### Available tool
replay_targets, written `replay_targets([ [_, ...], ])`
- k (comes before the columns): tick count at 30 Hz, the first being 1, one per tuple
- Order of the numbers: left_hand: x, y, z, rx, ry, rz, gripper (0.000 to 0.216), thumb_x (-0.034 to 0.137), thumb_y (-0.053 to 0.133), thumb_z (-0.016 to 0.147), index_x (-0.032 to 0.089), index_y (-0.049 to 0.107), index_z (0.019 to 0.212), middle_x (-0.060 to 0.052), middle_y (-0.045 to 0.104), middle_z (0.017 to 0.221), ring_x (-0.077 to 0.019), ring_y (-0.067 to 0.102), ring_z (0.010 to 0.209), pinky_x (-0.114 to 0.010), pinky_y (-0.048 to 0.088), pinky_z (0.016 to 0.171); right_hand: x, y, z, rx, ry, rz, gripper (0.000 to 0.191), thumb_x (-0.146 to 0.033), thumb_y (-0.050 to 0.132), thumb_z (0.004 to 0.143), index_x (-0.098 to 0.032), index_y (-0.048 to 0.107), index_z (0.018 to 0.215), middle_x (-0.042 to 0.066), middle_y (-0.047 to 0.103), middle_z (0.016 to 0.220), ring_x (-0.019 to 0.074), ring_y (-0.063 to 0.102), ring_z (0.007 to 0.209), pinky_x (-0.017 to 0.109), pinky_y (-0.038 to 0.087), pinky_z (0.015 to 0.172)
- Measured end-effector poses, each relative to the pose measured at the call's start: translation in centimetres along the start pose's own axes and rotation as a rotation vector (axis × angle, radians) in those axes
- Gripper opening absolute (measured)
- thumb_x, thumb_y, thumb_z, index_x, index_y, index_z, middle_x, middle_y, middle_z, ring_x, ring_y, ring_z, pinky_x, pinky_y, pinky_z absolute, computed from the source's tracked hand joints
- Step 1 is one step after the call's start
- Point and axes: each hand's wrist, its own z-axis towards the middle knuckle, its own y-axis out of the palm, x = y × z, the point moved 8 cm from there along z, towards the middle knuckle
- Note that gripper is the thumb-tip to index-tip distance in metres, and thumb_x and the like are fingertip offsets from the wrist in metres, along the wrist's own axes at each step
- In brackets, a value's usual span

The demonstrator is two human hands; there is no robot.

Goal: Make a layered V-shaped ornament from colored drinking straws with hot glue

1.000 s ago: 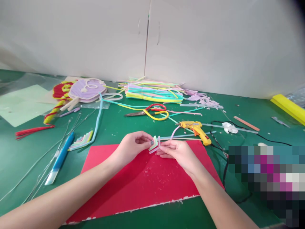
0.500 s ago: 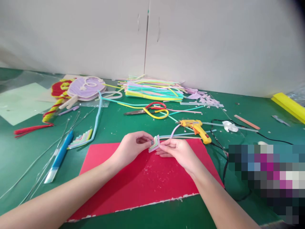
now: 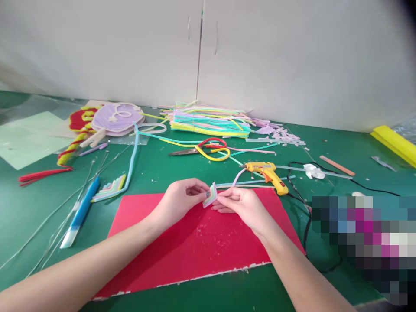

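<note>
Over the red board (image 3: 208,242), I hold a small striped piece of pastel pipe cleaners (image 3: 212,194), bent in a corner shape with a lilac outer strip. My left hand (image 3: 182,197) pinches its left side between thumb and fingers. At the lilac edge, the thumb and fingertips of my right hand (image 3: 243,206) are closed on the same piece. A lilac pipe cleaner (image 3: 239,177) curves up behind my right hand. The yellow glue gun (image 3: 268,175) lies just beyond that hand.
Scissors (image 3: 208,149) lie behind my hands, before a bundle of pipe cleaners (image 3: 208,123). On the left are a blue-handled tool (image 3: 85,203), a striped pipe-cleaner piece (image 3: 110,188) and a lilac fan (image 3: 117,121). A black cord (image 3: 307,234) runs along the right.
The hands stay nearly in place, both still on the striped piece. The piece has tilted very slightly, its top edge a little higher.
</note>
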Motion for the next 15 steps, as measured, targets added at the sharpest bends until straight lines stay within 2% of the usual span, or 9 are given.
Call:
replay_targets([
  [15,0.28,0.09,0.06,-0.024,-0.032,-0.052,0.02,0.032,0.063,0.069,0.016,0.067,0.081,-0.003,0.069,0.074,-0.0158,0.064,0.067,-0.025,0.049,0.064,-0.19,0.11,-0.06,0.001,-0.013,0.006,0.032,-0.039,0.078,0.06,-0.013,0.065,0.074,0.006,0.072,0.072,0.0197,0.071,0.073,0.035,0.057,0.077],
])
